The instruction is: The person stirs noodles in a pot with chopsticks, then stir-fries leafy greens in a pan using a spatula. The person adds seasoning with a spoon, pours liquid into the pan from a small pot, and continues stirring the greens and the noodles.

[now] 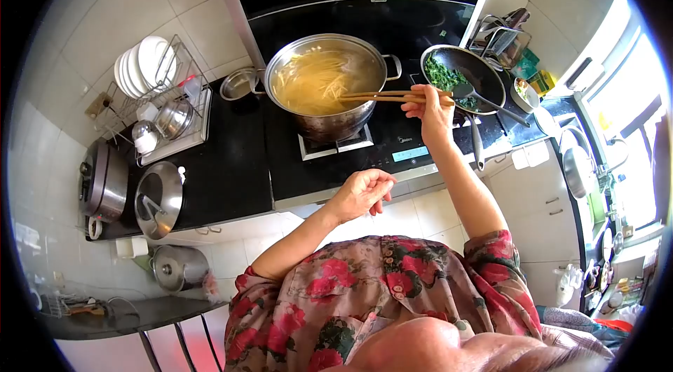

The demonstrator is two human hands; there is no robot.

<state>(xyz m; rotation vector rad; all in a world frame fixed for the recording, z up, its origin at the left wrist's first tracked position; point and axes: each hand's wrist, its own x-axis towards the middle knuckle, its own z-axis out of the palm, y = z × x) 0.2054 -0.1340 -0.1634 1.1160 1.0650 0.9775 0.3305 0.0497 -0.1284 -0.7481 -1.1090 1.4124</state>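
My right hand (436,117) is closed around a pair of long wooden chopsticks (378,96), held nearly level. Their tips reach into a large steel pot (329,124) of yellowish noodles (308,81) in cloudy water. In front of the stove's edge hovers my left hand (363,195), its fingers curled in with nothing visible in them. Just behind my right hand, a dark frying pan (484,77) holds chopped green leaves (443,76). A dark spatula (484,97) lies across that pan, partly hidden by my right hand.
A small steel bowl (239,84) stands left of the pot. Further left are a dish rack (175,135) with white plates (155,63), a large lid (158,200) and a cooker (105,183). On the right, a bowl of food (524,93) sits beside the pan, whose handle (477,144) juts forward.
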